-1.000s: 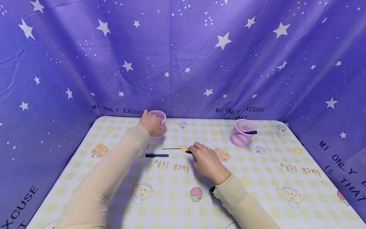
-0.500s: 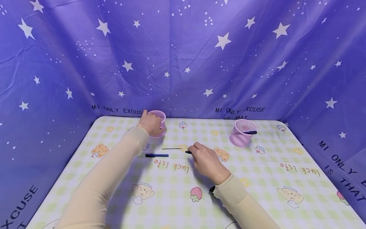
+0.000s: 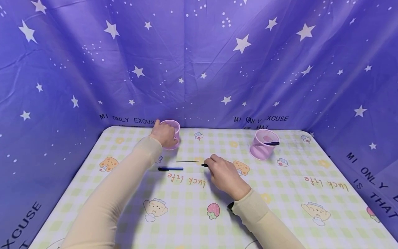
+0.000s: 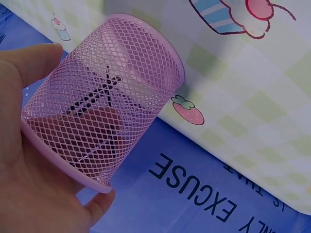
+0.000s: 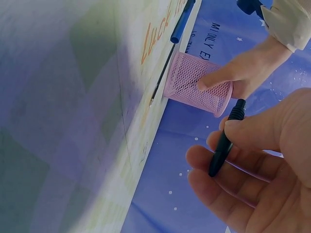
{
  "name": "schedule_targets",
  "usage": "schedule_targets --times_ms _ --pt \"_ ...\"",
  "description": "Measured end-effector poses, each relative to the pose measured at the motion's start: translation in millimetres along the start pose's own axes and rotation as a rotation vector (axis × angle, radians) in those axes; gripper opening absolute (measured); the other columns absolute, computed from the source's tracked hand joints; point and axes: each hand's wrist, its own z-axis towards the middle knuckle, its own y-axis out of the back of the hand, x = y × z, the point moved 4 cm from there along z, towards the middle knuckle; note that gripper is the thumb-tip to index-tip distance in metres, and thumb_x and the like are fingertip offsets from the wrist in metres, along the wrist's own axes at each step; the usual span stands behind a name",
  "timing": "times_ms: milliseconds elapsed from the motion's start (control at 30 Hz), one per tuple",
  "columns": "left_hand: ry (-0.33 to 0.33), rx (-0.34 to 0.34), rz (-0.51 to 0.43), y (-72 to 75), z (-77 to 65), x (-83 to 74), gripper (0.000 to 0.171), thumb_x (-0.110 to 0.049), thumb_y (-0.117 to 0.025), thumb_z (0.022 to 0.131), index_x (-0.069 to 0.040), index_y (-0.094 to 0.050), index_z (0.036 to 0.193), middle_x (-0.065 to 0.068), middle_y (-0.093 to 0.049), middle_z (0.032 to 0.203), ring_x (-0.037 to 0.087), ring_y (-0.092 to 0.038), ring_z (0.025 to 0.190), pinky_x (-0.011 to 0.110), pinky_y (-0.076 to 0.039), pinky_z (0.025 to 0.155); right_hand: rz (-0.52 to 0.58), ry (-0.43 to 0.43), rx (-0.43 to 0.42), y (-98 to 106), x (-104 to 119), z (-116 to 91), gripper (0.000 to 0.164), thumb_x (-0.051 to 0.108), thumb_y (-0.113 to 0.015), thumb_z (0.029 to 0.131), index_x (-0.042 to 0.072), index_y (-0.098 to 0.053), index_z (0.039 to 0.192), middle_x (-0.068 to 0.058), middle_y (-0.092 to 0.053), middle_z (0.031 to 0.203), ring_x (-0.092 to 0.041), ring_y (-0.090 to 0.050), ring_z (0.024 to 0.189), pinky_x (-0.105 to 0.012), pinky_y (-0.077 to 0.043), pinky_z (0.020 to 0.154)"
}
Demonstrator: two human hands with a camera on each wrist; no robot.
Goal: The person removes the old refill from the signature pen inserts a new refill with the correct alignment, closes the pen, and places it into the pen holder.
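My left hand (image 3: 163, 134) grips a pink mesh pen holder (image 4: 121, 63) at the back left of the table. Its thumb (image 5: 216, 77) lies along the outside; dark thin shapes show through the mesh. Between thumb and fingers, my right hand (image 3: 226, 176) pinches the short black tapered front section of a pen (image 5: 225, 145), ribbed at one end. To the left of that hand lie a thin ink refill (image 3: 187, 161) and a blue pen barrel with a dark clip (image 3: 171, 169), roughly parallel on the cloth.
A second pink mesh pen holder (image 3: 259, 152) stands at the back right, with a dark pen (image 3: 273, 143) leaning out over its rim. A checked tablecloth (image 3: 186, 228) covers the table. Purple star-printed curtains (image 3: 186, 45) hang close behind and at both sides.
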Motion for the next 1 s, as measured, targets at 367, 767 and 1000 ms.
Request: schedule_targets --times_ms 367,767,1000 --pt "-0.015 0.025 -0.029 -0.1 -0.2 3.7 0.024 -0.039 -0.056 0.084 -0.017 -0.064 0.076 0.005 -0.066 0.110 0.028 -0.052 0.113 0.059 -0.017 0.104 -0.002 -0.001 0.002 0.1 -0.5 -0.1 0.018 0.003 -0.066 0.083 0.009 -0.066 0.100 0.000 -0.057 0.084 -0.017 -0.058 0.072 -0.033 -0.049 0.058" --pt "-0.038 0.022 -0.015 -1.7 -2.3 5.4 0.022 -0.036 -0.062 0.082 -0.015 -0.066 0.089 0.006 -0.064 0.117 0.029 -0.048 0.121 0.060 -0.016 0.106 -0.008 0.004 0.007 0.0 0.1 -0.3 0.019 0.003 -0.066 0.083 0.009 -0.066 0.101 0.000 -0.057 0.084 -0.016 -0.058 0.072 -0.032 -0.049 0.057" --pt "-0.059 0.012 -0.039 -1.6 -3.0 5.5 0.019 -0.033 -0.066 0.081 -0.016 -0.067 0.087 0.005 -0.064 0.114 0.030 -0.048 0.119 0.057 -0.022 0.100 -0.003 0.000 0.001 0.6 0.3 0.0 0.019 0.003 -0.067 0.082 0.010 -0.066 0.100 0.001 -0.057 0.084 -0.016 -0.058 0.072 -0.033 -0.049 0.058"
